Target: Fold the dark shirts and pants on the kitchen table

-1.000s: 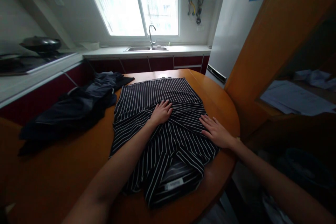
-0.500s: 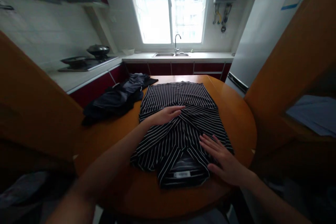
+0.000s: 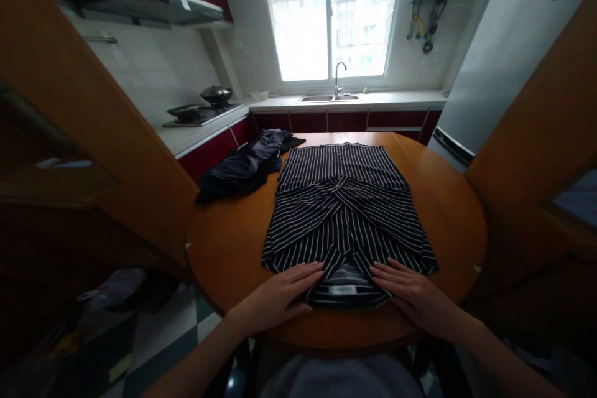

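Note:
A black shirt with white stripes (image 3: 345, 199) lies spread on the round wooden table (image 3: 224, 233), its collar end nearest me. Its sleeves are folded inward across the body and meet near the middle. A pale label shows inside the neck. My left hand (image 3: 280, 294) rests flat at the left side of the collar, fingertips on the fabric. On the collar's right side lies my right hand (image 3: 415, 293), fingers stretched out over the cloth. Neither hand grips anything.
Dark crumpled clothes (image 3: 249, 161) lie at the table's left far edge. Beyond stand a counter with a sink (image 3: 329, 98), a stove (image 3: 205, 115) with pans, and a fridge (image 3: 499, 56) at right. Orange wooden panels flank the table.
My left hand has come back from the middle of the shirt to the collar's left side. My right hand has shifted onto the collar's right edge. The camera view has turned left.

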### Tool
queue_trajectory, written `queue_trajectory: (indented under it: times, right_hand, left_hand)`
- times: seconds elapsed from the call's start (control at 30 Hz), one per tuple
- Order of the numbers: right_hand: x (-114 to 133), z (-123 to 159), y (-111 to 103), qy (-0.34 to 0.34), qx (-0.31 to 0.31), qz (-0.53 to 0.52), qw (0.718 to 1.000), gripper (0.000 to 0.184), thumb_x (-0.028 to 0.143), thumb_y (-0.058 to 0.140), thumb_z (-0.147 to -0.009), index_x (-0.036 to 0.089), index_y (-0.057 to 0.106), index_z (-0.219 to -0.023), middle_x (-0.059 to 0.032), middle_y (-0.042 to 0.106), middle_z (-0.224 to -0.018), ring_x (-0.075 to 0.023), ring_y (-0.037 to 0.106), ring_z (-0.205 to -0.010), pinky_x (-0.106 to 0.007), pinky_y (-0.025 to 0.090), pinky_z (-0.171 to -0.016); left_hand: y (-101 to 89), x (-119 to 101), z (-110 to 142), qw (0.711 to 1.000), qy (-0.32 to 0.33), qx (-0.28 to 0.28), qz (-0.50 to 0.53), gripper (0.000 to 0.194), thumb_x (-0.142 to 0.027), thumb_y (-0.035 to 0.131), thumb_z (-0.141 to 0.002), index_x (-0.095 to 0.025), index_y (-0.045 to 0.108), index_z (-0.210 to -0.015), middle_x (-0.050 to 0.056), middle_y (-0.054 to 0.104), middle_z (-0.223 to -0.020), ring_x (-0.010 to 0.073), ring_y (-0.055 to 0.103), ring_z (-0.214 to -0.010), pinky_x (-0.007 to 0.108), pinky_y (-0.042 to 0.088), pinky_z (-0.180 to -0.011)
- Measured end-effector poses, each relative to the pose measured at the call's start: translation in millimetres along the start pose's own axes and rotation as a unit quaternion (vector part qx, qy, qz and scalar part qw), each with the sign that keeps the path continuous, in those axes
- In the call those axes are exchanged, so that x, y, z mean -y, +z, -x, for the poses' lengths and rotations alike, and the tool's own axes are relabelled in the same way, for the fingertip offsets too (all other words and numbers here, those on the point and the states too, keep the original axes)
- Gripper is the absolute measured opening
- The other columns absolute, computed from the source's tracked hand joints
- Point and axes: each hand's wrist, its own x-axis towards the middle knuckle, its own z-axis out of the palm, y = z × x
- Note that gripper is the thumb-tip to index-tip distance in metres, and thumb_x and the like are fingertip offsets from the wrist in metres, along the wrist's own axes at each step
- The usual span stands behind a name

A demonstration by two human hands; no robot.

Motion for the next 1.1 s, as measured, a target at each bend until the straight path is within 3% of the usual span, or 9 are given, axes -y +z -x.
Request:
queue_trajectory:
  times: [0.2, 0.3, 0.4, 0.47, 0.53, 0.63, 0.73, 0.87, 1.1]
  right_hand:
    - [2, 0, -1, 0.032, -0.021, -0.03, 0.999, 0.044, 0.016, 0.046, -0.099, 0.026, 0.057, -0.141, -0.0054, 0.058, -0.143, -0.0217, 0.049, -0.137, -0.052, 0.031, -0.121]
    - [4, -7, -8, 0.066, -0.054, -0.064, 0.994, 0.034, 0.024, 0.045, -0.101, 0.025, 0.065, -0.13, -0.0047, 0.068, -0.131, -0.0226, 0.06, -0.126, -0.051, 0.036, -0.118]
    - [5, -18, -17, 0.116, -0.081, -0.094, 0.986, 0.029, 0.031, 0.047, -0.101, 0.024, 0.072, -0.113, -0.0055, 0.075, -0.114, -0.0235, 0.069, -0.107, -0.043, 0.052, -0.1]
    - [2, -27, -22, 0.146, -0.106, -0.103, 0.978, 0.028, 0.034, 0.048, -0.1, 0.022, 0.073, -0.106, -0.0063, 0.076, -0.104, -0.0235, 0.07, -0.097, -0.038, 0.056, -0.088]
    - [-6, -38, -25, 0.162, -0.148, -0.105, 0.97, 0.028, 0.033, 0.049, -0.099, 0.021, 0.072, -0.108, -0.0072, 0.075, -0.105, -0.024, 0.069, -0.099, -0.037, 0.054, -0.088]
    - [-20, -57, -29, 0.177, -0.207, -0.097, 0.957, 0.032, 0.029, 0.048, -0.097, 0.019, 0.071, -0.116, -0.0085, 0.074, -0.113, -0.0255, 0.067, -0.108, -0.039, 0.051, -0.096]
    - [-33, -77, -33, 0.2, -0.219, -0.068, 0.953, 0.032, 0.025, 0.046, -0.096, 0.019, 0.072, -0.114, -0.0094, 0.074, -0.113, -0.026, 0.067, -0.107, -0.039, 0.05, -0.096]
    - [-46, -98, -36, 0.249, -0.178, 0.01, 0.952, 0.033, 0.023, 0.045, -0.097, 0.02, 0.072, -0.116, -0.0094, 0.075, -0.112, -0.0253, 0.069, -0.105, -0.036, 0.05, -0.094]
    - [-57, -108, -21, 0.323, -0.113, 0.149, 0.928, 0.03, 0.028, 0.05, -0.099, 0.022, 0.064, -0.125, -0.0089, 0.074, -0.113, -0.0261, 0.07, -0.103, -0.035, 0.052, -0.085]
  left_hand:
    - [8.0, 4, -7, 0.995, -0.04, -0.086, 0.01, 0.054, -0.008, 0.043, -0.093, -0.029, 0.055, -0.141, 0.001, 0.057, -0.145, 0.0169, 0.054, -0.133, 0.035, 0.042, -0.114]
    - [0.7, 2, -16, 0.989, -0.08, -0.12, 0.038, 0.037, -0.013, 0.049, -0.094, -0.026, 0.065, -0.124, 0.002, 0.07, -0.123, 0.0183, 0.064, -0.114, 0.032, 0.049, -0.102]
    - [-11.7, 2, -27, 0.984, -0.103, -0.134, 0.056, 0.021, -0.025, 0.051, -0.097, -0.023, 0.069, -0.107, 0.003, 0.073, -0.105, 0.0188, 0.067, -0.096, 0.029, 0.051, -0.088]
    - [-19.6, 3, -35, 0.983, -0.116, -0.133, 0.059, 0.021, -0.031, 0.049, -0.099, -0.021, 0.068, -0.099, 0.003, 0.073, -0.095, 0.0178, 0.065, -0.084, 0.027, 0.049, -0.079]
    - [-26.0, 8, -43, 0.981, -0.126, -0.138, 0.052, 0.024, -0.033, 0.048, -0.1, -0.019, 0.066, -0.094, 0.002, 0.07, -0.086, 0.0166, 0.062, -0.076, 0.026, 0.046, -0.072]
    - [-32.7, 21, -58, 0.978, -0.133, -0.158, 0.037, 0.022, -0.033, 0.047, -0.099, -0.02, 0.064, -0.095, 0.002, 0.069, -0.085, 0.0168, 0.061, -0.076, 0.026, 0.044, -0.071]
    - [-38.5, 38, -75, 0.975, -0.142, -0.172, 0.019, 0.019, -0.032, 0.05, -0.097, -0.02, 0.065, -0.099, 0.003, 0.069, -0.087, 0.0184, 0.062, -0.078, 0.027, 0.045, -0.074]
    - [-47.5, 56, -93, 0.975, -0.162, -0.152, -0.009, 0.018, -0.028, 0.052, -0.094, -0.019, 0.066, -0.089, 0.004, 0.069, -0.085, 0.0199, 0.063, -0.078, 0.029, 0.045, -0.073]
    - [-43.3, 56, -90, 0.962, -0.202, -0.184, 0.027, 0.036, -0.042, 0.049, -0.098, -0.019, 0.062, -0.123, 0.001, 0.066, -0.076, 0.0185, 0.063, -0.069, 0.028, 0.044, -0.066]
